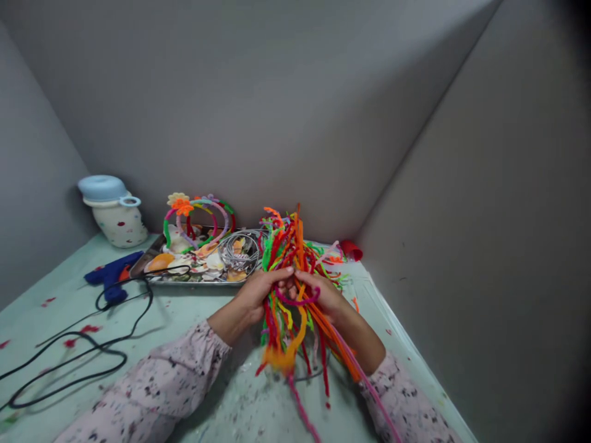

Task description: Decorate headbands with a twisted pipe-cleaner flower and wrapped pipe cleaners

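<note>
Head view: we are observing the left hand (258, 290) and right hand (325, 296) gripping a multicoloured pipe-cleaner bundle (281, 245) over the table (231, 397), near the metal tray (198, 283). We are judging this as strand sorting; the next move is probably needing a steady hold.

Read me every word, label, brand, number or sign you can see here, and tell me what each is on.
None can be read. The white container bears small coloured marks, too small to make out. I see no lettering on the blue glue gun, the metal tray or the bundle of fuzzy sticks.
</note>
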`<move>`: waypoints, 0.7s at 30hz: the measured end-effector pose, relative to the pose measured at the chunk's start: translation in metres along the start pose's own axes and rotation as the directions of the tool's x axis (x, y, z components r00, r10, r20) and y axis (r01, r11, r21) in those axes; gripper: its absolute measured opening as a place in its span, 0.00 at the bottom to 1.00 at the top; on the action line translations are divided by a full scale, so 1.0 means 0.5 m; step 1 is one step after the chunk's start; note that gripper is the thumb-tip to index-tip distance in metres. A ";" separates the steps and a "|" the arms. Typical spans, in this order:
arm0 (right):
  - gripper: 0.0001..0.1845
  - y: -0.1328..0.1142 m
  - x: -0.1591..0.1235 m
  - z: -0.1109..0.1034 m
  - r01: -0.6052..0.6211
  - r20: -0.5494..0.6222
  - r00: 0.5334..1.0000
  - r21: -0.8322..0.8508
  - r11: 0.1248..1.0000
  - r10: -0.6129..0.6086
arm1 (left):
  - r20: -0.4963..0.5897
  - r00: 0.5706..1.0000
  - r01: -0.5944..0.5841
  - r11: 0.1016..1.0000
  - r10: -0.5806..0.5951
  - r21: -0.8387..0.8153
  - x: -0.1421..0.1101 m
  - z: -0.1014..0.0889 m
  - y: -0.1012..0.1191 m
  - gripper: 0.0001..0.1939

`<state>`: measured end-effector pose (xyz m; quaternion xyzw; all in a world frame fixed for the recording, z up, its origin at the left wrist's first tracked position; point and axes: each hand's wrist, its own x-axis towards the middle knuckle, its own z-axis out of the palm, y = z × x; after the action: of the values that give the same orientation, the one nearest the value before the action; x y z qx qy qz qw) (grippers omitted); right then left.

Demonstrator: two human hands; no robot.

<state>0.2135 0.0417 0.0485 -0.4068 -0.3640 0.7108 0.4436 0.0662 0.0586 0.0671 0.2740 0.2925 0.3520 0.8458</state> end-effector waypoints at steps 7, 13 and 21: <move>0.15 -0.012 -0.018 -0.008 -0.065 -0.011 0.998 -0.105 0.992 0.064 | -0.129 0.991 -0.019 1.000 0.022 0.025 0.003 -0.003 0.014 0.16; 0.10 -0.023 -0.028 -0.023 -0.073 -0.035 0.997 -0.234 0.969 0.066 | -0.197 0.967 -0.165 0.986 0.160 -0.012 0.021 -0.026 0.016 0.09; 0.12 -0.019 -0.024 -0.013 -0.067 -0.045 0.997 -0.240 0.968 0.058 | -0.087 0.989 -0.126 0.989 0.119 -0.074 0.009 -0.004 0.002 0.06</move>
<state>0.2258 0.0347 0.0571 -0.4822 -0.4265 0.6671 0.3748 0.0671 0.0630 0.0650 0.2432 0.2956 0.4257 0.8200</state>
